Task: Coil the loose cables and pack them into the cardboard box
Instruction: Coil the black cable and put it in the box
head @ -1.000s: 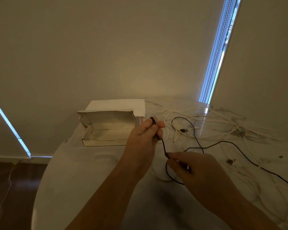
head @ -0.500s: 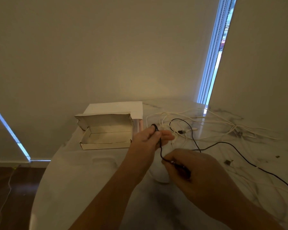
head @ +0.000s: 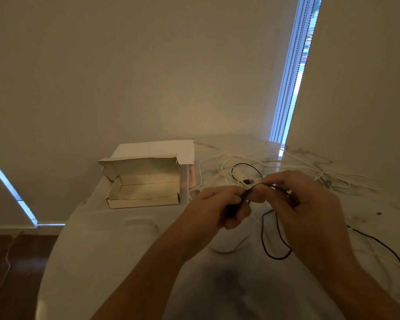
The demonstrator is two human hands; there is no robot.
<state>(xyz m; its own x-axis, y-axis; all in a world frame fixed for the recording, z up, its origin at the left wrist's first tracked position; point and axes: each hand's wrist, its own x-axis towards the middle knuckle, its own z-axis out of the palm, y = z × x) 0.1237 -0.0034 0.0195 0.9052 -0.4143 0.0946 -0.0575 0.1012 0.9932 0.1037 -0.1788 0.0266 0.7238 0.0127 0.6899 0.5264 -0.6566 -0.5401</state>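
Your right hand (head: 303, 204) has swung up to meet your left hand (head: 219, 206), both now pinching the thin black cable (head: 267, 248) above the white marble desk (head: 116, 255), so the first loop is formed while the open cardboard box (head: 143, 181) waits empty.

The black cable (head: 263, 239) vanishes inside both hands and runs off the right edge.

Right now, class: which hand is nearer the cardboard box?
Left. The left hand is just right of the cardboard box; the right hand is farther right.
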